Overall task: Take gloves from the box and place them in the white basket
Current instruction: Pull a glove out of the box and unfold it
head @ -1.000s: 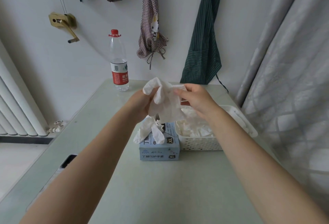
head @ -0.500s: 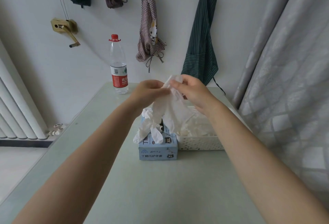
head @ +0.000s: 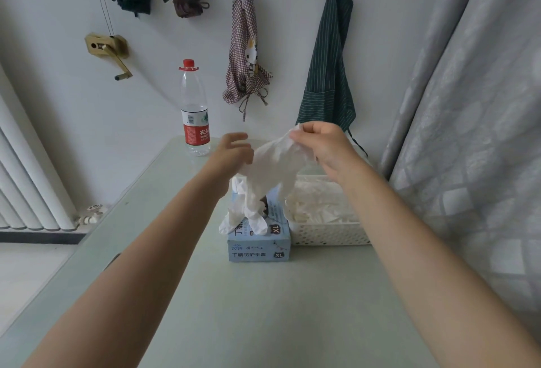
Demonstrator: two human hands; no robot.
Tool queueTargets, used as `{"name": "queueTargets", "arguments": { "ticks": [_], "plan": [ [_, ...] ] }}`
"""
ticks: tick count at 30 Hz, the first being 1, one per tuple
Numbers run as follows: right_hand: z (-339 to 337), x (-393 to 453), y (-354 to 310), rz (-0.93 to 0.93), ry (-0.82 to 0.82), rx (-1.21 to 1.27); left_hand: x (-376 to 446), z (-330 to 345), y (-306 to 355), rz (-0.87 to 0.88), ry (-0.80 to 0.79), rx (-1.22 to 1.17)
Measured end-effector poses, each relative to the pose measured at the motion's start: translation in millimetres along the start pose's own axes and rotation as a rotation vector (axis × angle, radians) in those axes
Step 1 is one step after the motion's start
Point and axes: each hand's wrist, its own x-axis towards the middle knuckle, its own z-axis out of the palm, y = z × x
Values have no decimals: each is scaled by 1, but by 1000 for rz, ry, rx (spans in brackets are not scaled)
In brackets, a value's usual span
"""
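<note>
The right hand [head: 319,145] pinches the cuff of a white glove [head: 275,163], which hangs above the blue glove box [head: 259,243] on the pale green table [head: 263,309]. The left hand [head: 234,152] touches the glove's side with loosely curled fingers. More gloves trail from the box, and the white basket [head: 328,233], just beside it, holds a heap of gloves

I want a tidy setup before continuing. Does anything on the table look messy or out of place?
Only one thing: gloves spill out of the blue glove box, draping over its front. The water bottle stands upright.
</note>
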Motion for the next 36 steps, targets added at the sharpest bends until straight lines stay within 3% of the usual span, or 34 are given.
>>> {"name": "queueTargets", "arguments": {
  "ticks": [3, 7, 10, 16, 20, 25, 32, 36],
  "plan": [
    [4, -1, -14, -56, -83, -41, -6, 2, 14, 159, -75, -53],
    [8, -1, -27, -83, -167, -30, -7, 9, 29, 214, -287, 126],
    [3, -2, -40, -111, -98, -32, -4, 10, 33, 214, -215, 200],
    [-6, -5, -36, -52, -48, -164, -8, 9, 34, 225, -191, 75],
    [-6, -8, -36, -100, 118, -195, -15, 7, 32, 158, -233, 231],
    [-14, -7, -36, -169, 226, -173, -15, -1, 11, -49, -380, 520],
    [-29, 2, -11, -89, 288, -175, -3, -6, -8, -124, -331, 60],
    [-49, 13, 22, 42, 308, -184, 16, 16, -7, -121, -288, 118]
  ]
}}
